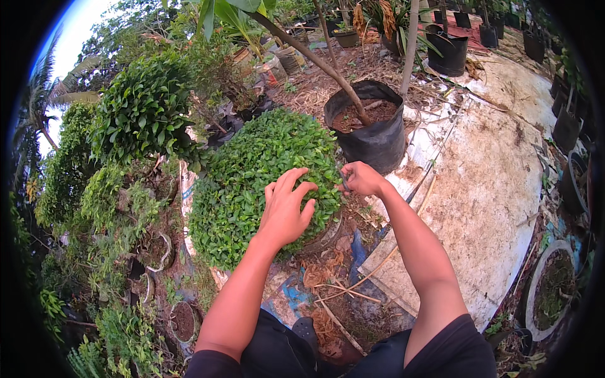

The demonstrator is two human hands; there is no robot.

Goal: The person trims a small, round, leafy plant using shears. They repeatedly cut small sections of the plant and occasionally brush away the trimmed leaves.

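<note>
A dense, rounded green shrub (pixel 250 165) with small glossy leaves grows in a round pot (pixel 325 237), whose rim shows below the foliage. My left hand (pixel 286 208) lies over the shrub's top, fingers spread and bent, touching or nearly touching the leaves; I see nothing in it. At the shrub's right edge, my right hand (pixel 363 178) grips a small cutting tool with dark finger loops (pixel 344 181), which looks like scissors. Leaves hide its blades, so how far they are apart cannot be told.
Behind my right hand stands a black plastic grow bag (pixel 373 149) with soil and a leaning trunk. A dirty white sheet (pixel 477 198) covers ground to the right. Dry sticks (pixel 350 290) lie near my feet. Another rounded shrub (pixel 142 106) stands at left; a pale-rimmed pot (pixel 531 297) at right.
</note>
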